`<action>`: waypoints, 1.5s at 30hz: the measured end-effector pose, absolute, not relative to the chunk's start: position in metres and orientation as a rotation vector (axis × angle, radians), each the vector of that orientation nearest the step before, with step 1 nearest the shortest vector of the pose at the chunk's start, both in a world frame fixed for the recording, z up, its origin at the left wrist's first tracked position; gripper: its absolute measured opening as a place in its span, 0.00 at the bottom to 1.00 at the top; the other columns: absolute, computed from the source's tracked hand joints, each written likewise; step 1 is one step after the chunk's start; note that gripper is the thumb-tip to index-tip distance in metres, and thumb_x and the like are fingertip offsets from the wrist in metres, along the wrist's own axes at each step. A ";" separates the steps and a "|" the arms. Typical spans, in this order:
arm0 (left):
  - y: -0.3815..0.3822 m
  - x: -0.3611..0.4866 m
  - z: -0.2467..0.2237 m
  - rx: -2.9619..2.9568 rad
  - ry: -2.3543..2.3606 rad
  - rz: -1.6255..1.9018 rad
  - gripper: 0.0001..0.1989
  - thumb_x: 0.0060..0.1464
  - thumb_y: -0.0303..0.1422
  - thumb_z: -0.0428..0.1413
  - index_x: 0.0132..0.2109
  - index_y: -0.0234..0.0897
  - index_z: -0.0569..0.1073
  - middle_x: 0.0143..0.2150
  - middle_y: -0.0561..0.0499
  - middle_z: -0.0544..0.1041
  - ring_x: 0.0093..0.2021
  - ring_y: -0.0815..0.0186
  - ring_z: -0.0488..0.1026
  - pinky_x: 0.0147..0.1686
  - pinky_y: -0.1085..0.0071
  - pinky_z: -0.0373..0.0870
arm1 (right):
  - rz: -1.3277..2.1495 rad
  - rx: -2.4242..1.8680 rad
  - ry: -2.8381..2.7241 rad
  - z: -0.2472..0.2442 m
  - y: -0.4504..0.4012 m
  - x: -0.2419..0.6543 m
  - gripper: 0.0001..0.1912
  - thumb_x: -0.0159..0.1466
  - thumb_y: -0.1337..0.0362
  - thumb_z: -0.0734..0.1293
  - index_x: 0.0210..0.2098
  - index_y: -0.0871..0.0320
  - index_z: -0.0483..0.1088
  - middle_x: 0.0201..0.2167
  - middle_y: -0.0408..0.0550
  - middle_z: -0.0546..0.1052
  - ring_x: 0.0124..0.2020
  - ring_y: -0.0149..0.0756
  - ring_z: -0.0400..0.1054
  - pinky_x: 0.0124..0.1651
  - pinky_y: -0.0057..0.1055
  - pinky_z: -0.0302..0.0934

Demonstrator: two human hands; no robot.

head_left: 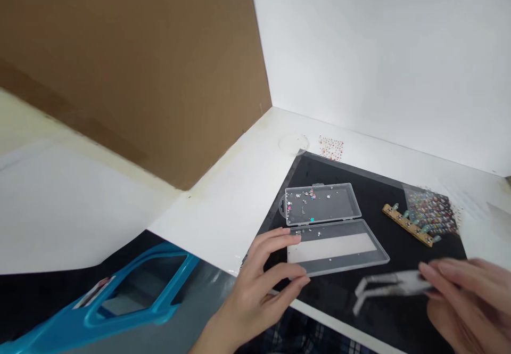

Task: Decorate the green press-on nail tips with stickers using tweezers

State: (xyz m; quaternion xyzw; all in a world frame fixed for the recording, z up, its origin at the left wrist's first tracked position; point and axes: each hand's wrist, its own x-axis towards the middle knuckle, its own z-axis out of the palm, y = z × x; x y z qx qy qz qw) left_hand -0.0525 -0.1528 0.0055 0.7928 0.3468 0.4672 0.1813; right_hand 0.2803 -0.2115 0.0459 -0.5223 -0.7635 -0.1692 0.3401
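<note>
A clear hinged plastic case (339, 270) lies open on a black mat (359, 170). Small white, pink and teal decorations are scattered in its far half, with a few more in the near half beside a white strip. My left hand (257, 287) grips the case by its left edge, thumb and fingers closed at the near corner. Bent-tip tweezers (399, 283), slightly blurred, are held in my right hand (467, 293) above the mat, tips pointing left, apart from the case. Whether anything sits between the tips, I cannot tell.
Right of the case lies a wooden strip (407, 225) bearing several greenish nail tips, beside a sheet of multicoloured gems (431, 210). Behind the mat are a clear round dish (293, 143) and an orange-dotted sheet (331, 148). A brown panel (159, 77) and blue plastic frame (159, 311) stand left.
</note>
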 end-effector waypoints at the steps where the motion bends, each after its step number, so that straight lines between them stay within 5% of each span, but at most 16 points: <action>1: -0.148 -0.052 0.006 2.217 0.951 1.353 0.06 0.74 0.26 0.58 0.46 0.42 0.78 0.59 0.44 0.76 0.67 0.59 0.72 0.66 0.62 0.77 | -0.405 -1.366 -2.037 0.039 -0.224 0.286 0.44 0.71 0.76 0.70 0.77 0.30 0.62 0.39 0.44 0.81 0.34 0.40 0.77 0.43 0.41 0.65; 5: -0.135 -0.048 0.002 2.086 0.922 1.434 0.06 0.75 0.29 0.59 0.45 0.42 0.79 0.56 0.45 0.78 0.61 0.61 0.78 0.61 0.64 0.82 | -0.482 -1.225 -2.230 0.021 -0.239 0.298 0.42 0.70 0.80 0.70 0.76 0.39 0.67 0.34 0.39 0.83 0.30 0.34 0.77 0.41 0.36 0.66; 11: -0.126 -0.038 0.003 1.885 1.083 1.536 0.05 0.73 0.30 0.63 0.45 0.44 0.83 0.53 0.49 0.79 0.54 0.64 0.83 0.57 0.65 0.87 | -0.202 -1.155 -2.403 0.034 -0.203 0.274 0.26 0.75 0.78 0.64 0.69 0.57 0.73 0.40 0.47 0.85 0.31 0.30 0.77 0.38 0.29 0.69; 17: -0.102 -0.025 0.019 1.859 1.139 1.557 0.03 0.72 0.32 0.64 0.46 0.43 0.84 0.53 0.47 0.81 0.52 0.60 0.83 0.47 0.65 0.89 | -0.273 -1.202 -2.300 0.029 -0.202 0.272 0.40 0.73 0.80 0.67 0.80 0.51 0.61 0.43 0.49 0.86 0.33 0.33 0.81 0.38 0.28 0.72; 23: -0.081 -0.019 0.015 1.758 1.110 1.620 0.05 0.71 0.37 0.65 0.45 0.42 0.84 0.51 0.47 0.82 0.48 0.63 0.83 0.35 0.74 0.86 | -0.376 -1.244 -2.224 0.023 -0.189 0.271 0.40 0.73 0.77 0.70 0.80 0.50 0.61 0.45 0.51 0.86 0.36 0.35 0.83 0.42 0.28 0.76; 45: -0.084 -0.017 0.005 1.838 1.052 1.698 0.06 0.73 0.36 0.63 0.46 0.42 0.83 0.51 0.47 0.80 0.50 0.62 0.82 0.36 0.72 0.87 | -0.418 -1.284 -2.162 0.023 -0.181 0.260 0.41 0.74 0.76 0.69 0.81 0.47 0.59 0.46 0.48 0.86 0.38 0.34 0.84 0.49 0.25 0.78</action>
